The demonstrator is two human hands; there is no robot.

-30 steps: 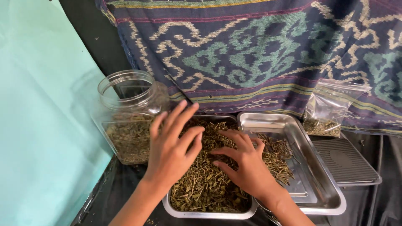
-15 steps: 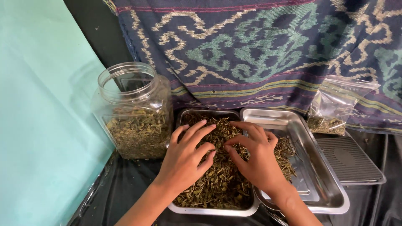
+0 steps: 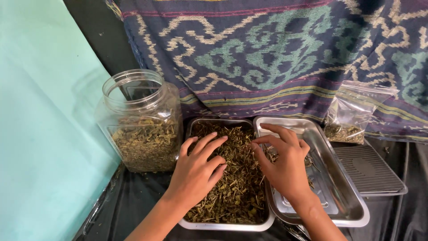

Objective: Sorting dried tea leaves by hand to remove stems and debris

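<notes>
Left hand (image 3: 196, 172) spread flat on dried herbs (image 3: 234, 187), right hand (image 3: 285, 163) curled over steel tray (image 3: 352, 209)

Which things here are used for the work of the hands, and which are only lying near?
In use:
left hand
right hand
dried green herbs
deep steel tray
shallow steel tray

Lying near:
clear plastic jar
clear plastic bag
grey ribbed platform
patterned woven cloth

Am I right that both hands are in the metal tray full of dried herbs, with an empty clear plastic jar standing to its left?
Not quite. The head view shows the clear plastic jar is not empty: it holds dried herbs up to about half its height. The rest stands: the left hand rests on the dried herbs in the metal tray, and the right hand reaches over its right edge.
</notes>
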